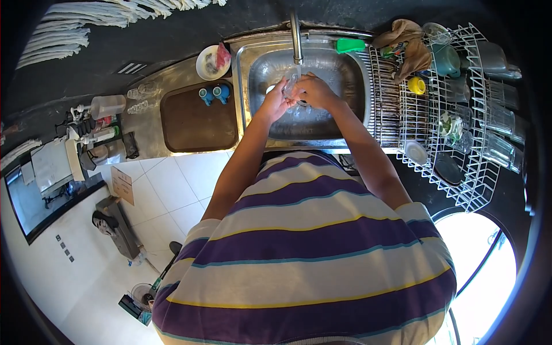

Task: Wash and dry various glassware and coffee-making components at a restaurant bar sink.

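Observation:
Over the stainless steel sink, my left hand grips a small clear glass from the left. The curled fingers of my right hand close on the glass from the right; its fingertips are partly hidden. The glass is tilted and sits just below the spout of the metal faucet. Beneath my hands, several clear pieces that look like glassware lie near the drain, mostly covered from view. A small white item shows beside my left hand.
A green block-like item lies on the sink's back edge. On the left stand a white bowl and a brown tray with two blue cups. To the right, a white wire dish rack holds glasses, cups and a brown cloth.

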Available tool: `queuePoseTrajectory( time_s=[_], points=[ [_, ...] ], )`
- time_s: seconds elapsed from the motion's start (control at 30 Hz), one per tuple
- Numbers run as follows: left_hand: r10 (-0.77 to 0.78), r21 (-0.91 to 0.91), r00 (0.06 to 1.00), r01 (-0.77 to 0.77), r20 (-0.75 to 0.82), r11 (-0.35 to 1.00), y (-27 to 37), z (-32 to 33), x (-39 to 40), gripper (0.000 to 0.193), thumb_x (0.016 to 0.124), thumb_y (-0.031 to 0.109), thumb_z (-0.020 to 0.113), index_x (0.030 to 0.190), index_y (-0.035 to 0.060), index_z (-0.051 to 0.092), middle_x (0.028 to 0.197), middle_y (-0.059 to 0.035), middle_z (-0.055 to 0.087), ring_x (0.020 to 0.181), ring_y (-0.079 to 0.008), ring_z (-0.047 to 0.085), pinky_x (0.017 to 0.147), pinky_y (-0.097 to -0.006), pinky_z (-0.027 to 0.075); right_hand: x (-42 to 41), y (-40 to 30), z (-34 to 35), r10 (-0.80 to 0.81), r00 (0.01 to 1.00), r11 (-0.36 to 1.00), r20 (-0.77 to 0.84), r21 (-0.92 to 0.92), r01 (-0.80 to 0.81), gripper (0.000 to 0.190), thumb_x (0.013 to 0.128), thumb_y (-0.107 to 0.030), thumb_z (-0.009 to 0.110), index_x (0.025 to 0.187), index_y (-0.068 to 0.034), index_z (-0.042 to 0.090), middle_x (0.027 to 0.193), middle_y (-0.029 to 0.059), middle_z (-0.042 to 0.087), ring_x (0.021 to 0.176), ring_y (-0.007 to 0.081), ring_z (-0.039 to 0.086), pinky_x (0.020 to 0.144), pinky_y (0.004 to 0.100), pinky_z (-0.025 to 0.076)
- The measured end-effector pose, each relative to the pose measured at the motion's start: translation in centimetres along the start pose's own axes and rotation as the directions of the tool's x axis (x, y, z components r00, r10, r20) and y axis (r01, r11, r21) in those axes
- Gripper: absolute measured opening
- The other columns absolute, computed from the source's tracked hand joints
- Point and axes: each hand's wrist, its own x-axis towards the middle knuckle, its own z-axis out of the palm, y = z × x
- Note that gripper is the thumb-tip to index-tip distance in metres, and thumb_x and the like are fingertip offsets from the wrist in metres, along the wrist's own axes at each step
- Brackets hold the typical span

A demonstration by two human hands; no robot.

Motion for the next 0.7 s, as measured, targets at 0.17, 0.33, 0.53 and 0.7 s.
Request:
queuePoseTrajectory(
  time_s=[0.17,0.33,0.53,0.7],
  points=[
    [-0.011,0.123,0.998,0.002,0.067,0.992,-0.3,0.6,1.2,0.042,0.102,0.051,0.058,0.122,0.0139,0.059,0.106,-0.0020,0.068,0.087,-0.0161,0.060,0.075,-0.0323,0.041,-1.8,-1.8,-0.1,0.092,0.971,0.994,-0.220,-0.040,-0.103,0.051,0.077,-0.023,0.081,0.123,-0.011,0.064,0.118,0.0150,0.062,0.121,0.0359,0.055,0.106,0.0441,0.045],
    [0.022,-0.119,0.965,0.010,0.263,0.993,-1.0,0.3,2.4,0.038,0.094,0.021,0.058,0.128,0.0048,0.056,0.125,-0.0114,0.063,0.112,-0.0267,0.065,0.093,-0.0418,0.050,-3.0,-1.8,1.9,0.264,0.859,0.944,-0.440,0.302,-0.135,0.068,0.075,-0.028,0.085,0.136,-0.013,0.059,0.129,0.0195,0.059,0.124,0.0412,0.057,0.104,0.0460,0.049],
    [0.199,0.640,0.977,-0.102,-0.081,0.762,-1.5,-0.1,4.4,0.033,0.085,0.009,0.057,0.113,-0.0057,0.067,0.108,-0.0251,0.072,0.099,-0.0356,0.073,0.083,-0.0467,0.057,-3.3,-0.6,3.0,0.331,0.904,0.894,-0.269,0.397,-0.209,0.068,0.080,-0.025,0.081,0.139,-0.012,0.052,0.123,0.0258,0.066,0.112,0.0421,0.065,0.089,0.0460,0.056],
    [0.445,1.000,0.895,0.003,-0.016,0.030,-1.0,0.8,2.9,0.023,0.089,0.018,0.064,0.096,-0.0005,0.075,0.089,-0.0215,0.075,0.081,-0.0342,0.075,0.079,-0.0436,0.060,-3.6,0.4,4.3,0.272,0.914,0.944,-0.300,0.270,-0.192,0.067,0.081,-0.024,0.079,0.139,-0.008,0.050,0.124,0.0273,0.065,0.115,0.0466,0.062,0.093,0.0504,0.053]
  ],
)
